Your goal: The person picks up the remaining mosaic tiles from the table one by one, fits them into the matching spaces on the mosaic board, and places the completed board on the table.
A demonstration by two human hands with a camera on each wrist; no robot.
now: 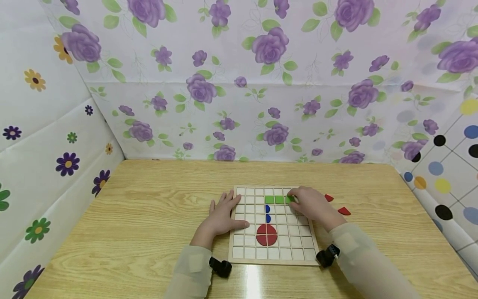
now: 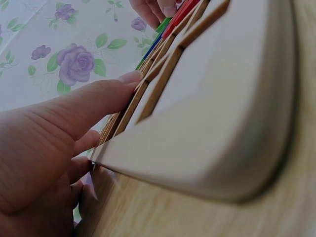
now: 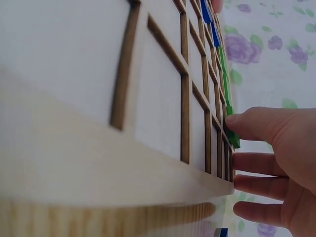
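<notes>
A wooden grid board (image 1: pixel 272 262) with white cells lies on the table in the head view. My left hand (image 1: pixel 223 216) rests spread along its left edge, thumb over the frame and fingers toward the far corner. At the far right of the board, my right hand (image 1: pixel 311 203) pinches a green square (image 3: pixel 232 127) between thumb and finger over a cell. Two more green squares (image 1: pixel 274 200) sit to the left in that row. Below them are two blue half-circles (image 1: pixel 267 209), one above the other. Nearer to me, red quarter pieces (image 1: pixel 262 240) form a circle across neighbouring cells.
Two loose red pieces (image 1: pixel 344 211) lie on the wooden table (image 1: pixel 157 207) to the right of the board, beyond my right forearm. A flowered cloth (image 1: pixel 239 104) hangs behind the table. Patterned cloths also hang at the left and right sides.
</notes>
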